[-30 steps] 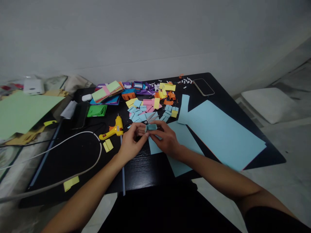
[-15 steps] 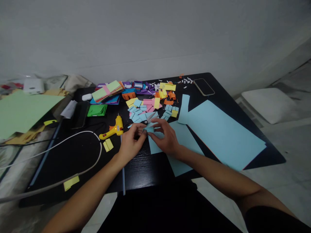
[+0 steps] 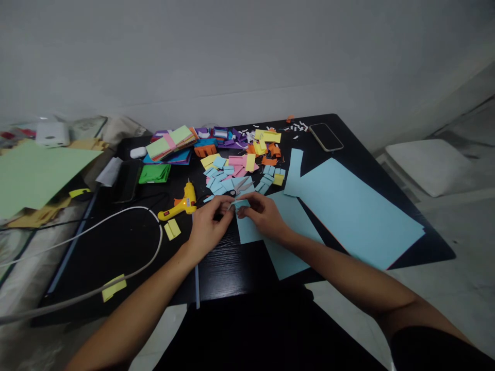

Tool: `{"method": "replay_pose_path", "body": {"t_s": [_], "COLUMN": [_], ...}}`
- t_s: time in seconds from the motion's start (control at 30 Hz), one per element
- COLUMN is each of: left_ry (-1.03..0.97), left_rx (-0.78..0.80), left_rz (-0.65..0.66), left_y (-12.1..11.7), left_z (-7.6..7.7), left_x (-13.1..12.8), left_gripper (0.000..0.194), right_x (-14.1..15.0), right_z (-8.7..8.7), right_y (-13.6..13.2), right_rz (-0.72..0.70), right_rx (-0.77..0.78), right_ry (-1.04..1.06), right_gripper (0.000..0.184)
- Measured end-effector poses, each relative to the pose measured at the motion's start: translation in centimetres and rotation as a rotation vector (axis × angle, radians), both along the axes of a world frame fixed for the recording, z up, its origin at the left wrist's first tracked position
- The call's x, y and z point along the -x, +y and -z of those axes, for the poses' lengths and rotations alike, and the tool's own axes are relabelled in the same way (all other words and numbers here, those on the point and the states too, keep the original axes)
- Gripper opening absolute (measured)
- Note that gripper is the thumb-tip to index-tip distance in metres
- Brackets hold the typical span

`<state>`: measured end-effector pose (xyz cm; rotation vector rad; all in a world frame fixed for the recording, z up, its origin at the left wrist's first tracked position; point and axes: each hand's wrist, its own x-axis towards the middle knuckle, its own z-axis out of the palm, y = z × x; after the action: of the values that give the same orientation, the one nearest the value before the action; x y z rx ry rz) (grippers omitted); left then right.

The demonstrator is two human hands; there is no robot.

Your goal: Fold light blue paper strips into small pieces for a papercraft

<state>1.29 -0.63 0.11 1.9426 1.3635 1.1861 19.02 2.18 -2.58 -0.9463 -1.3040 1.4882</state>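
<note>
Between the fingertips of both hands is a small piece of light blue paper [image 3: 240, 204]. My left hand [image 3: 211, 220] pinches its left end, thumb against fingers. My right hand [image 3: 266, 216] grips the right end the same way. Just beyond the fingers lie scissors [image 3: 240, 186], their blades pointing away to the right. A light blue sheet [image 3: 249, 231] rests on the black table under the hands, and a larger blue sheet [image 3: 296, 260] lies under my right forearm. Small cut blue pieces [image 3: 217, 180] are heaped behind the scissors. Left of my left hand sits a yellow glue gun [image 3: 181, 202].
Large blue sheets [image 3: 359, 216] cover the table's right side, near a phone [image 3: 326, 137]. Folded green paper [image 3: 154, 173], a coloured paper stack [image 3: 172, 144] and orange scraps [image 3: 274, 150] lie toward the back. A white cable [image 3: 160, 239] loops across the left. A white stool [image 3: 427, 167] stands at right.
The fingers of my right hand have closed in toward the left hand and now grip the small blue piece, which shows more of its flat face. Other things stay put.
</note>
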Motion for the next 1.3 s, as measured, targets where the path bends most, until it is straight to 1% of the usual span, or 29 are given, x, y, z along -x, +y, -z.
{"method": "replay_pose_path", "body": {"t_s": [0.1,0.2,0.27,0.33,0.47,0.67,0.73,0.87,1.03,1.3], "left_ry": [0.023,0.059,0.08,0.091,0.112,0.111,0.137,0.164,0.142,0.119], "left_rx": [-0.026,-0.054,-0.073,-0.086,-0.09,-0.064,-0.071,-0.095,-0.055,-0.008], "left_rz": [0.001,-0.002,-0.004,-0.001,-0.001,-0.017,-0.03,-0.044,-0.037,-0.015], "left_y": [0.06,0.13,0.17,0.18,0.13,0.05,0.09,0.23,0.29,0.16], "left_z": [0.2,0.43,0.53,0.57,0.49,0.34,0.33,0.33,0.35,0.18], "left_x": [0.04,0.16,0.25,0.3,0.32,0.33,0.31,0.26,0.23,0.12], "left_gripper": [0.017,0.019,0.02,0.021,0.021,0.022,0.022,0.019,0.02,0.025], "right_x": [-0.13,-0.25,-0.23,-0.15,0.04,0.06,0.1,0.22,0.18,0.32], "right_z": [0.01,-0.11,-0.2,-0.18,0.24,0.23,0.1,0.05,-0.13,-0.61], "right_y": [-0.12,-0.36,-0.48,-0.47,-0.1,0.31,0.28,0.19,0.14,-0.03], "right_rz": [0.001,0.011,0.018,0.039,0.05,-0.02,-0.009,0.034,0.018,0.033], "right_rx": [-0.014,-0.085,-0.122,-0.133,-0.063,0.075,0.081,0.086,0.15,0.284], "right_ry": [-0.058,-0.195,-0.258,-0.269,-0.178,0.035,0.05,0.017,0.066,0.167], "right_gripper": [0.025,0.028,0.026,0.024,0.021,0.025,0.024,0.021,0.021,0.031]}}
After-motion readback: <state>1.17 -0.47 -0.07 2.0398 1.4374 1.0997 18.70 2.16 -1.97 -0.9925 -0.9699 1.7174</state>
